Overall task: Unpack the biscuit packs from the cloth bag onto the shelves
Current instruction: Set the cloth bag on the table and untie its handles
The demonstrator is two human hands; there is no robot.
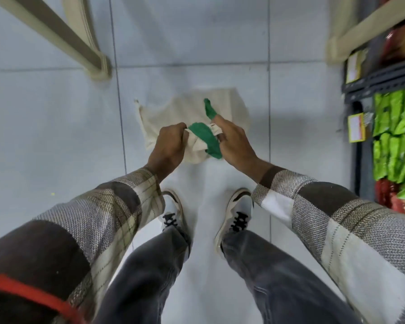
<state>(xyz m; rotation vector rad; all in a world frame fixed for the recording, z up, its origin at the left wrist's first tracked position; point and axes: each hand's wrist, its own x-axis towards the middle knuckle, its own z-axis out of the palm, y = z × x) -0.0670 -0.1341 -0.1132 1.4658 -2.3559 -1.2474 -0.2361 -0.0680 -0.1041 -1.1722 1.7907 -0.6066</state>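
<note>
A cream cloth bag [185, 111] with green handles [206, 139] hangs in front of me above the white tiled floor. My left hand [167, 146] grips the bunched top edge of the bag on its left side. My right hand [234, 141] holds the other side of the top, fingers curled round a green handle whose end sticks up past them. What the bag holds is hidden. Green biscuit packs [395, 134] stand in rows on the dark shelf unit at the right.
The shelf unit [379, 78] runs along the right edge, with yellow price tags [355, 127] and red packs [388, 195] lower down. A beige shelf post [96, 59] stands at the upper left. My two shoes stand on the floor below the bag.
</note>
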